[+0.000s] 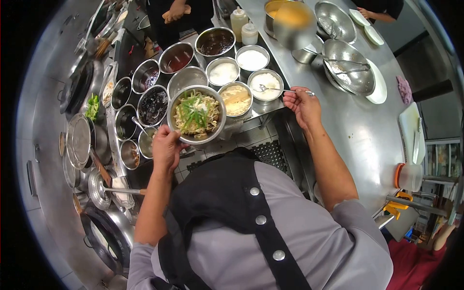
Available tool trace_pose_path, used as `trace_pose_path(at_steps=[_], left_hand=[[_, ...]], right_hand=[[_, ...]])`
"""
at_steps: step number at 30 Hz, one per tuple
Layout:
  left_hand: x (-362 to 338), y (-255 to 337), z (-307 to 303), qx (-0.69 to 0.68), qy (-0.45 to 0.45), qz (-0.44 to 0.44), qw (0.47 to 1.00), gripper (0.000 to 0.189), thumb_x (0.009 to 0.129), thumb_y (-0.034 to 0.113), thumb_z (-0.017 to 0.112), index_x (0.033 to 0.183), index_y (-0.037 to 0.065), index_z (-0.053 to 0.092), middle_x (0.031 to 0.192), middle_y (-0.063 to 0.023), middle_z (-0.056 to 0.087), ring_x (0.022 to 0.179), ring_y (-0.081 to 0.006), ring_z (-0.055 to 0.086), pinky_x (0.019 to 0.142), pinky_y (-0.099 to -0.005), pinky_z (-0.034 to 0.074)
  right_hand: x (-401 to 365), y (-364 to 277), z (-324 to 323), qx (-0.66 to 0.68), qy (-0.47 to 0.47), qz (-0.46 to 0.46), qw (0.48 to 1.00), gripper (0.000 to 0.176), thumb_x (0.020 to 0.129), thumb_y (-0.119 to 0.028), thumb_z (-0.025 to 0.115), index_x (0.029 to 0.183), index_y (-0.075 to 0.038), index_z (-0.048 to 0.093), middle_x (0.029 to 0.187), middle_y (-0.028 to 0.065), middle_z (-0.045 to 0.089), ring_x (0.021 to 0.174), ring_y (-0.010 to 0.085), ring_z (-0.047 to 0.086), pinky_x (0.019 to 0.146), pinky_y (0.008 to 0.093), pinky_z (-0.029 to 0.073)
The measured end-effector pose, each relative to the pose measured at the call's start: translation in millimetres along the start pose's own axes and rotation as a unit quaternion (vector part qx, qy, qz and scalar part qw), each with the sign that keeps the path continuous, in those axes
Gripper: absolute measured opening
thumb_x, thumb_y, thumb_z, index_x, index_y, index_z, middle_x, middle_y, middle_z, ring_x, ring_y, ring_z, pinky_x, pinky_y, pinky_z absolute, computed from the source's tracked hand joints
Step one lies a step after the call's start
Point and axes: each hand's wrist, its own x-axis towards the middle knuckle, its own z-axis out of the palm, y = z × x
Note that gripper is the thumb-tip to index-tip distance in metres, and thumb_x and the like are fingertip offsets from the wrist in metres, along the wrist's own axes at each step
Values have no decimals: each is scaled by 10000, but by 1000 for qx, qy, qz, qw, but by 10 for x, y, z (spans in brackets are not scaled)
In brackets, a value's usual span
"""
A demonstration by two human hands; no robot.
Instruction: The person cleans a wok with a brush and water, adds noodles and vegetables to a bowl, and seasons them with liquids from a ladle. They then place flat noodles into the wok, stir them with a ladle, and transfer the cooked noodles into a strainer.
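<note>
My left hand (166,149) grips the rim of a metal bowl (195,138), thumb over its edge. Inside lie bean sprouts (185,122) topped with green strips (198,108) and a little white seasoning. In my right hand (304,108) is the handle of a metal spoon (286,90), pinched between the fingers. Its head rests in white granules (265,80) inside a round metal container (267,99). Directly left of that container is another with a pale yellow, crumbly ingredient (235,99). A small container with a utensil (146,145) stands close to my left hand.
Several metal containers of dark sauces (153,104) and white powders surround the bowl. Woks (104,237) and strainers (79,140) line the left. Metal bowls (355,82) and a cutting board (410,133) sit on the right counter. A co-worker's hand (177,10) is across the station.
</note>
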Motion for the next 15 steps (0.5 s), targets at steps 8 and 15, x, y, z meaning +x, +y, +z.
trace_pose_path(at_steps=[8, 15], left_hand=[[104, 39, 355, 1, -53, -51, 997, 107, 898, 8, 591, 864, 73, 514, 862, -66, 612, 689, -180, 650, 584, -340, 604], [-442, 411, -40, -56, 24, 7, 998, 81, 915, 31, 579, 892, 93, 531, 912, -73, 666, 748, -177, 665, 581, -337, 599]], right_hand=[[-329, -288, 467, -213, -93, -232, 944, 208, 1015, -113, 537, 1102, 45, 639, 972, 134, 708, 812, 171, 689, 698, 276, 566], [-115, 180, 650, -461, -227, -248, 821, 199, 961, -142, 630, 1104, -25, 703, 971, 141, 723, 813, 211, 700, 740, 321, 547]])
